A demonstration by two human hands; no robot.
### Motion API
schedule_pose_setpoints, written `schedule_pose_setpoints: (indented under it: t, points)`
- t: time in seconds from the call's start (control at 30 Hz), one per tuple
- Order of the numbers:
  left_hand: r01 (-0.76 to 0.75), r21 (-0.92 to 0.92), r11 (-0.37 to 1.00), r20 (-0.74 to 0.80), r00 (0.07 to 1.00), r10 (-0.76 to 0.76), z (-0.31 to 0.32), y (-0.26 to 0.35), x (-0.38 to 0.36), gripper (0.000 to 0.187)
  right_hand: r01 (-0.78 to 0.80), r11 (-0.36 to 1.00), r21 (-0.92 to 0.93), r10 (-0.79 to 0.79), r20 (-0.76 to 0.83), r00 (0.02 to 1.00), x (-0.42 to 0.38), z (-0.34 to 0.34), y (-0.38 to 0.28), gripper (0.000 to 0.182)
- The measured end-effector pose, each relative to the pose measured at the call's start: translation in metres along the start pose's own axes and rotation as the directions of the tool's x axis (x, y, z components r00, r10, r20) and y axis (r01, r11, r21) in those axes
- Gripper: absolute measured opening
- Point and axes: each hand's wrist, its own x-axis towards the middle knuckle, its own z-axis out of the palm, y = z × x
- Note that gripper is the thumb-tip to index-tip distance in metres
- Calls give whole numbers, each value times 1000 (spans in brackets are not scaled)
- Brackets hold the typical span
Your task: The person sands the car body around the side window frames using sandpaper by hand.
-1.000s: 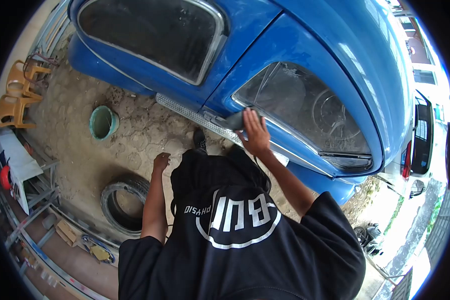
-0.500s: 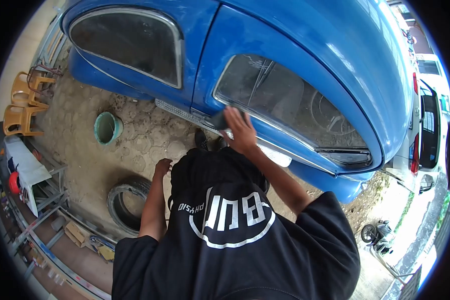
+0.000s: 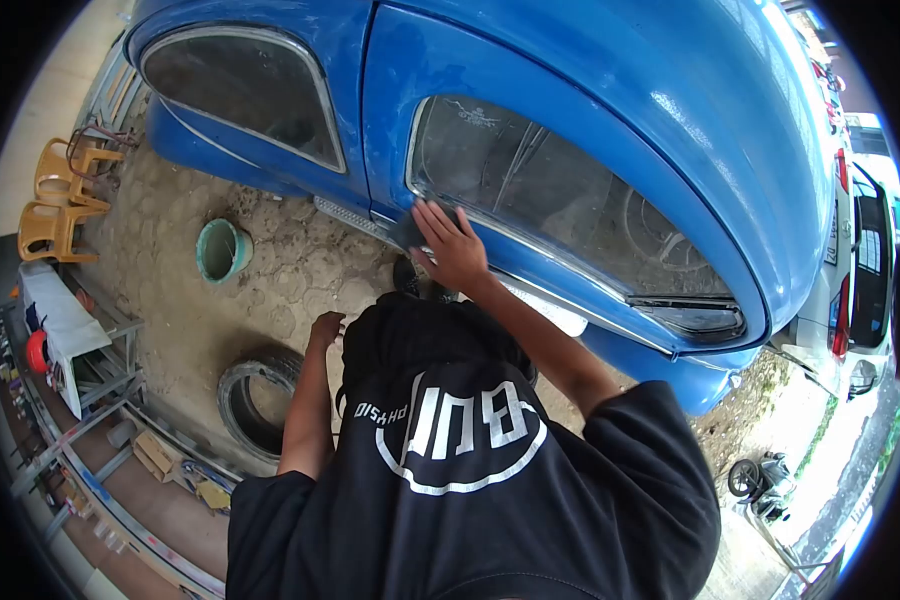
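Observation:
My right hand (image 3: 454, 248) lies with extended fingers on a dark grey sheet (image 3: 407, 230) that looks like sandpaper. It presses this sheet against the blue car door (image 3: 388, 150), just below the rear lower corner of the door window (image 3: 570, 195). Part of the sheet is hidden under the palm. My left hand (image 3: 328, 328) hangs loosely at my side, away from the car, its fingers slightly bent and nothing visible in them.
A green bucket (image 3: 224, 250) and a tire (image 3: 240, 405) are on the dirty paved ground at left. Yellow chairs (image 3: 65, 205) and a metal rack (image 3: 100, 385) line the left side. A white car (image 3: 860, 270) and a motorcycle (image 3: 765, 480) are at right.
My right hand has slid left along the door with the dark sheet, toward the door's rear edge. The whole view has shifted slightly. My left hand stays at my side.

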Motion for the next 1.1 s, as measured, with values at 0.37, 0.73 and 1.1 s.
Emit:
schedule_pose_setpoints:
  t: [0.37, 0.73, 1.1]
  points:
    - [-212, 251, 944, -6, 975, 220, 21, -30, -15, 35, -46, 995, -89, 49, 37, 998, -70, -26, 37, 65]
    - [-133, 169, 977, -69, 987, 146, 25, -95, -27, 36, -144, 988, -55, 141, -41, 989, -82, -8, 31, 70]
    - [234, -30, 972, 3, 972, -234, -103, -49, 20, 39, -642, 749, -163, 604, -230, 763, -48, 39, -40, 116]
